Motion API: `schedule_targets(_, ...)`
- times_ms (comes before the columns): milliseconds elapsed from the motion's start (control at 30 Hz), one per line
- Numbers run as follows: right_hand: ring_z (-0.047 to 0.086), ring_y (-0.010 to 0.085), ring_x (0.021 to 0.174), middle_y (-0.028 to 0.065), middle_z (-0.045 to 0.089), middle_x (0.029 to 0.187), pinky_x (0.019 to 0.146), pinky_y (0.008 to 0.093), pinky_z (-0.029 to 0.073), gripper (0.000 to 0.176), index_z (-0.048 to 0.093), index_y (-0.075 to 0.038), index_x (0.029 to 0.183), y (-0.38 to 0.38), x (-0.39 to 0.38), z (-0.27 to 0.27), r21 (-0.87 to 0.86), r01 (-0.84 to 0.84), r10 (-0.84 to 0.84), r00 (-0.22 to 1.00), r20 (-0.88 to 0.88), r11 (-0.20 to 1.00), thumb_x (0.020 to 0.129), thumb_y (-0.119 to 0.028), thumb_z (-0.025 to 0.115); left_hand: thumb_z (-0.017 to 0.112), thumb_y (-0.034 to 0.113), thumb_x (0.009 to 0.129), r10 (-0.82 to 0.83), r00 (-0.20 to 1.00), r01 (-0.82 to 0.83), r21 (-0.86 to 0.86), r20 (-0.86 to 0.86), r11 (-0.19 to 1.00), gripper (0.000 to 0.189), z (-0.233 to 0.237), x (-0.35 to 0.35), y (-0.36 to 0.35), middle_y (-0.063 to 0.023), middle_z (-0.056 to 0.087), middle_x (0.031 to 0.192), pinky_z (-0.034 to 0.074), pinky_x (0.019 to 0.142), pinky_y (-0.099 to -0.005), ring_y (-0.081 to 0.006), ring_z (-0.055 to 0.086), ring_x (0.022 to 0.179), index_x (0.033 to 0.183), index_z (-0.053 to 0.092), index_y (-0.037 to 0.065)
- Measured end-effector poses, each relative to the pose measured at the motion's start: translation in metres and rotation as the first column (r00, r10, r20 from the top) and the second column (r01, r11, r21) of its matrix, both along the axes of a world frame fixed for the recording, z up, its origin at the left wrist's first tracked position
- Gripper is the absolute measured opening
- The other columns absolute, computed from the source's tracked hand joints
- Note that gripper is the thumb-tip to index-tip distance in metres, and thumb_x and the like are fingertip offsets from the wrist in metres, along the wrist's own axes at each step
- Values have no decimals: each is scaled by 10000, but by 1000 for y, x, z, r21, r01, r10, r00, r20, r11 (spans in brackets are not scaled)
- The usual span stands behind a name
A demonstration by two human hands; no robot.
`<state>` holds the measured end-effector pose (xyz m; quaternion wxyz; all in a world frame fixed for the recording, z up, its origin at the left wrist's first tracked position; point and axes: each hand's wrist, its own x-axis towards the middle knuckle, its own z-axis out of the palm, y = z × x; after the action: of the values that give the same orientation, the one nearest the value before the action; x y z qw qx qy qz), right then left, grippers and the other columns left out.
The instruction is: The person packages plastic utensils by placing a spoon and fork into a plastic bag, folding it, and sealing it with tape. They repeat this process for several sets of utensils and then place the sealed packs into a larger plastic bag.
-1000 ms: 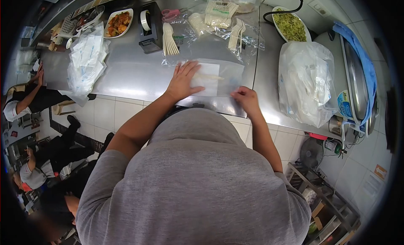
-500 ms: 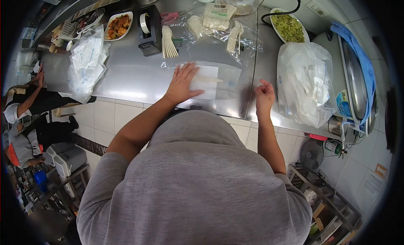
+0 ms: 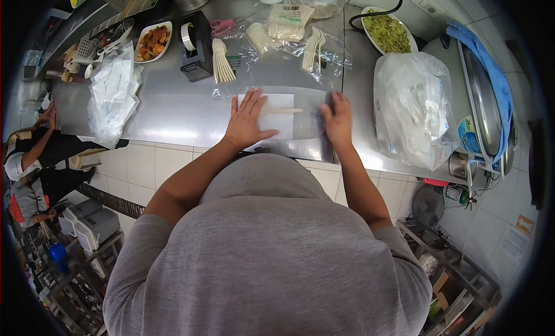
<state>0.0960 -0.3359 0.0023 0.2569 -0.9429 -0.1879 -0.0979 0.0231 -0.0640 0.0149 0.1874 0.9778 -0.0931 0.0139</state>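
On the steel counter lies a clear plastic sleeve (image 3: 312, 128) with a white napkin (image 3: 280, 125) and a pale utensil (image 3: 283, 110) at it. My left hand (image 3: 247, 120) rests flat with spread fingers on the left part of the napkin. At the sleeve's right end is my right hand (image 3: 338, 117), slightly blurred, its fingers apart. Beyond the hands, a fan of pale utensils (image 3: 221, 63) and a second bunch (image 3: 313, 49) lie on clear plastic film, with a packet of utensils (image 3: 289, 22) behind them.
A pile of white packets (image 3: 113, 96) lies at the left, and a filled plastic bag (image 3: 411, 110) at the right. Behind are a tape dispenser (image 3: 196, 50), pink scissors (image 3: 221, 27), a dish of red food (image 3: 153, 42) and a dish of greens (image 3: 390, 34). Other people are at far left.
My right hand has moved left to the sleeve's right end, and its fingers have opened out. My left hand stays on the napkin. The whole view has shifted slightly.
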Motion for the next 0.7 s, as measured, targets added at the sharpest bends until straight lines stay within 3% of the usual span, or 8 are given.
schedule_targets(100, 582, 277, 973, 166, 631, 1053, 870, 361, 447, 409, 629, 25, 1078, -12, -23, 23, 227, 457, -355, 855, -377, 860, 838, -302, 682, 704, 597, 691, -2, 1000, 2, 9, -17, 1000, 925, 0, -5, -1, -136, 264, 1504, 80, 1120, -577, -297, 190, 1420, 1378, 380, 68)
schedule_targets(167, 551, 156, 679, 40, 615, 765, 640, 282, 454, 242, 663, 11, 942, -12, -36, 17, 322, 461, -152, 735, -661, 827, 820, -193, 709, 699, 601, 695, -2, 1000, 3, 6, -25, 1000, 922, 0, -3, -1, -136, 255, 1508, 68, 1120, -582, -301, 180, 1423, 1375, 386, 63)
schedule_targets(233, 538, 81, 695, 1, 630, 786, 625, 229, 430, 201, 670, -6, 956, -2, -43, 25, 502, 522, 68, 644, -762, 689, 808, -134, 718, 696, 604, 691, -9, 1000, 9, 14, -12, 1000, 924, -3, -2, -1, -133, 258, 1507, 66, 1121, -583, -298, 183, 1422, 1373, 386, 63)
schedule_targets(400, 502, 54, 640, -32, 591, 749, 622, 221, 431, 219, 671, -41, 980, 2, -49, 36, 716, 445, 427, 590, -686, 537, 775, -89, 732, 688, 614, 688, -11, 1000, 11, 34, -2, 999, 927, -3, -3, -2, -130, 261, 1507, 60, 1123, -582, -294, 186, 1421, 1373, 386, 66)
schedule_targets(467, 508, 89, 631, -22, 584, 733, 633, 246, 442, 241, 679, -61, 986, 1, -50, 35, 527, 124, 345, 628, -698, 841, 749, -46, 723, 690, 610, 690, -8, 1000, 8, 30, -2, 1000, 925, -3, -3, -2, -128, 261, 1507, 57, 1124, -580, -292, 180, 1423, 1374, 386, 67)
schedule_targets(533, 540, 172, 627, 39, 603, 732, 641, 299, 464, 237, 686, -66, 964, -16, -48, 11, 580, -94, 417, 787, -454, 809, 730, -43, 710, 701, 595, 691, -9, 1000, 9, 21, -7, 1000, 921, -2, -3, -2, -129, 262, 1506, 57, 1125, -577, -296, 176, 1424, 1374, 388, 62)
schedule_targets(600, 587, 263, 682, 116, 613, 752, 661, 350, 483, 155, 682, -40, 894, -38, -39, 13, 232, 112, -6, 910, -414, 966, 739, -36, 686, 712, 581, 692, -3, 1000, 3, 12, -8, 1000, 918, -1, -3, -1, -131, 263, 1505, 56, 1127, -573, -299, 172, 1425, 1373, 391, 56)
schedule_targets(700, 631, 301, 767, 137, 625, 812, 684, 367, 505, 94, 649, -31, 848, -34, -34, 55, 159, 361, -341, 930, -140, 919, 815, -119, 645, 717, 569, 691, -1, 1000, 1, -2, -19, 1000, 913, 1, -3, -1, -130, 259, 1506, 68, 1122, -581, -302, 176, 1423, 1380, 385, 71)
